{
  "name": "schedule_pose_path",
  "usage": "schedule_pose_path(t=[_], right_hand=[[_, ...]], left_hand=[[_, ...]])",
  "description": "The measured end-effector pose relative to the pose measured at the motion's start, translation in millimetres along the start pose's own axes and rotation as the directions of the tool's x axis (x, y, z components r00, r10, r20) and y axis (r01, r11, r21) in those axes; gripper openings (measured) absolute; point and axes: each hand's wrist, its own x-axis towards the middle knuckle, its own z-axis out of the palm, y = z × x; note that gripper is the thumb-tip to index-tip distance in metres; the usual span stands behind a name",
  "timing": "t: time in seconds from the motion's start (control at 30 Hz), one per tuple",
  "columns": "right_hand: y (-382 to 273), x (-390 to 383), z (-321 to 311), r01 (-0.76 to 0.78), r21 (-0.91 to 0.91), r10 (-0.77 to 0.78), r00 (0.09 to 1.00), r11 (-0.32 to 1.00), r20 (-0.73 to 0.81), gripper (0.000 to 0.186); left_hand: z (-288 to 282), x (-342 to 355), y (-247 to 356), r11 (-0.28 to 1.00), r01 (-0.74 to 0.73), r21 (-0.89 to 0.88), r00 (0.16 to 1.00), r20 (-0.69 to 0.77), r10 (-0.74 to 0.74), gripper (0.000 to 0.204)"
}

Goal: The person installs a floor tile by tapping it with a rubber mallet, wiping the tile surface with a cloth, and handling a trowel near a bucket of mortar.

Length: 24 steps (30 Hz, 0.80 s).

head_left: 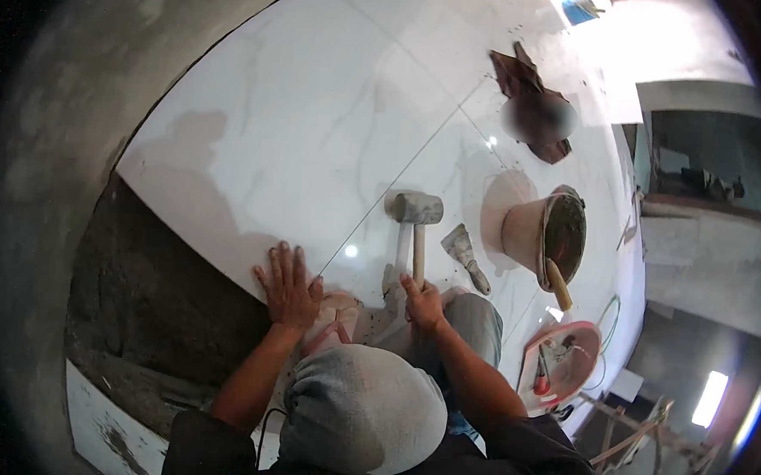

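My left hand (290,289) lies flat with fingers spread on the near edge of a large white marbled tile (310,105), next to the joint with the tile on its right. In my right hand (423,303) is the wooden handle of a rubber mallet (419,209). Its grey head is over the tiles just right of that joint; whether it touches them I cannot tell. A putty knife (465,257) lies on the tile to the right of the mallet, its blade smeared with grey.
Beyond the putty knife stands a dirty bucket (525,232) with a yellowish handle sticking out. Nearer me is a pink basin (594,352) holding tools. A crumpled brown bag (518,77) lies farther off. Dark rough bed (163,286) borders the tile at left, beside a wall (87,93).
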Motion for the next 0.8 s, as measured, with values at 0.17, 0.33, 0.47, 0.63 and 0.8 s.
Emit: schedule_pose_path(t=[0.17,0.33,0.47,0.63,0.8], right_hand=[[36,18,11,0.044,-0.048,-0.047,0.996,0.998,-0.074,0.051],[39,16,20,0.138,0.051,-0.127,0.976,0.989,-0.175,0.052],[40,20,13,0.123,0.105,-0.095,0.967,0.987,-0.235,0.049],[34,28,10,0.062,0.171,-0.028,0.981,0.983,-0.192,0.052],[52,44,2,-0.034,0.185,0.052,0.994,0.982,-0.092,0.057]], left_hand=[[12,60,21,0.96,-0.278,-0.018,0.933,0.232,0.274,0.074],[21,112,56,0.836,-0.548,-0.01,0.813,0.228,0.536,0.067],[26,131,77,0.797,-0.603,-0.04,0.764,0.258,0.591,0.067],[27,112,59,0.76,-0.649,-0.025,0.722,0.293,0.627,0.068],[4,39,-7,0.794,-0.608,-0.014,0.742,0.345,0.575,0.059]])
